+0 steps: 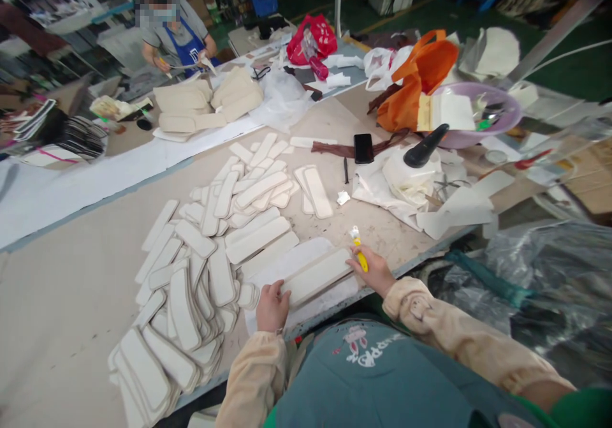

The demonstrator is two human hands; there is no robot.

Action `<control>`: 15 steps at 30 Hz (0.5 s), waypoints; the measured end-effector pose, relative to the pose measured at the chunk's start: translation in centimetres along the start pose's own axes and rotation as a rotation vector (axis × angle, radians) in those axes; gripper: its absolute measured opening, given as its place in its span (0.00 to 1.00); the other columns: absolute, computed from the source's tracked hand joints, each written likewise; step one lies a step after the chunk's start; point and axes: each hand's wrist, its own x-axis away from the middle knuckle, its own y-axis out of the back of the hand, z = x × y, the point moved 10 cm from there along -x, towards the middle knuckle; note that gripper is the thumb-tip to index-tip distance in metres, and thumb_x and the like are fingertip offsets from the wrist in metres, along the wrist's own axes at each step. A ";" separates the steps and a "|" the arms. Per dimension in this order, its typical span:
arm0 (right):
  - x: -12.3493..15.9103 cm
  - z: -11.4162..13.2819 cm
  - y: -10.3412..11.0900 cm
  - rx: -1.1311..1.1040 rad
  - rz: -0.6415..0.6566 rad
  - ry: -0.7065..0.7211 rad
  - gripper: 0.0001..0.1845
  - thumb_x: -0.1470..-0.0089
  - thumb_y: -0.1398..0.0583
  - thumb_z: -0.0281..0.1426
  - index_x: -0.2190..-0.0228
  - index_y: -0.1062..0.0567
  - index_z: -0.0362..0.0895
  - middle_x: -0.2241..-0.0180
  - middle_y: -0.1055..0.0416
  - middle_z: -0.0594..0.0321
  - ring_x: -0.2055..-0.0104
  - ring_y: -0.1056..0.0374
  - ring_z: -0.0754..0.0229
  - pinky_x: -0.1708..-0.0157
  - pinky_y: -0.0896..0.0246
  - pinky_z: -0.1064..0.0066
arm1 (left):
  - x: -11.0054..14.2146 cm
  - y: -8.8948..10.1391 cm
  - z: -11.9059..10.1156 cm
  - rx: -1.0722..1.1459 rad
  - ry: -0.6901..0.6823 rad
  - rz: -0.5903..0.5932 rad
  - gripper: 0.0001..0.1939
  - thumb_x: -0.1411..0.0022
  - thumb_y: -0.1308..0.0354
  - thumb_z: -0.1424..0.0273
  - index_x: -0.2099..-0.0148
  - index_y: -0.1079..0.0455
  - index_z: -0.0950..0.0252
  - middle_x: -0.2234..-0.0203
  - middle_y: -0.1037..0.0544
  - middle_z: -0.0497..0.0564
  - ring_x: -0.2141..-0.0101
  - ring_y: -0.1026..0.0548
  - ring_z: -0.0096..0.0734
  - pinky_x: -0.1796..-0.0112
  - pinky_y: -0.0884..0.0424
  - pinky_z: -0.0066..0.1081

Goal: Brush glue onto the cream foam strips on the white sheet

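Observation:
In front of me a long cream strip [318, 278] with rounded corners lies on a white sheet [310, 250]. My left hand [272, 307] grips its left end, thumb and fingers closed at the edge. At the other end, my right hand [375, 272] is closed around a small yellow-handled tool [362, 262] with a pale tip, its exact kind unclear. Fingers of that hand also touch the strip. Similar pieces lie close by in a stack [261, 240]. More rounded cream pieces [184, 307] spread in overlapping piles to the left.
A white container with a black nozzle [428, 147], a phone [363, 148] and an orange bag [418, 83] stand on the right of the table. A purple basin [507, 112] is behind them. Across the table a person [176, 39] in a blue apron handles material.

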 end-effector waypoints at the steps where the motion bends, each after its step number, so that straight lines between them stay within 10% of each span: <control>1: 0.0 0.2 -0.1 0.011 0.006 0.008 0.10 0.47 0.43 0.34 0.62 0.36 0.49 0.59 0.27 0.58 0.58 0.28 0.53 0.60 0.31 0.59 | 0.1 0.1 -0.1 0.005 -0.007 -0.007 0.16 0.43 0.47 0.65 0.53 0.32 0.62 0.67 0.32 0.51 0.70 0.30 0.31 0.67 0.33 0.31; 9: 0.0 0.9 0.4 -0.022 0.001 0.061 0.10 0.48 0.43 0.31 0.62 0.37 0.48 0.54 0.29 0.54 0.52 0.31 0.52 0.55 0.34 0.56 | 0.6 1.7 -1.5 0.247 -0.058 -0.126 0.07 0.49 0.43 0.68 0.66 0.33 0.62 0.67 0.30 0.51 0.63 0.30 0.35 0.59 0.33 0.35; 15: -0.4 1.2 2.4 -0.212 0.022 0.073 0.14 0.49 0.39 0.36 0.63 0.38 0.48 0.51 0.31 0.53 0.50 0.33 0.53 0.51 0.37 0.57 | 1.6 2.6 -3.9 0.979 0.136 0.021 0.12 0.52 0.38 0.64 0.68 0.36 0.64 0.76 0.31 0.45 0.74 0.34 0.24 0.71 0.37 0.24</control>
